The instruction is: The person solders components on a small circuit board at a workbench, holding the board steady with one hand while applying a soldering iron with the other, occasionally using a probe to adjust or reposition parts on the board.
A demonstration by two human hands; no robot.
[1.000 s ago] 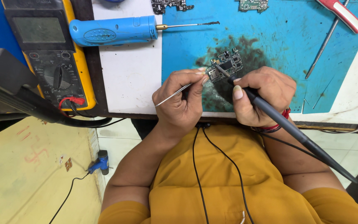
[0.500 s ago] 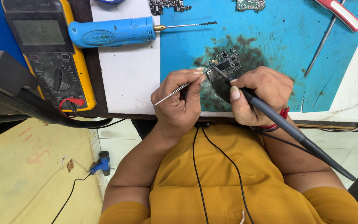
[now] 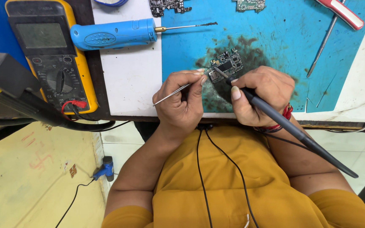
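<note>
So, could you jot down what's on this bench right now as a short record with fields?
Left hand: holds thin metal tweezers, tips at the small circuit board
Right hand: holds black soldering iron, tip on the board
Surface: stained blue mat
Nearby: blue-handled screwdriver, yellow multimeter, red-handled tool
Clothing: mustard shirt

Blue-handled screwdriver and yellow multimeter lie up-left of the grip; red-handled tool lies up-right, well apart.
</note>
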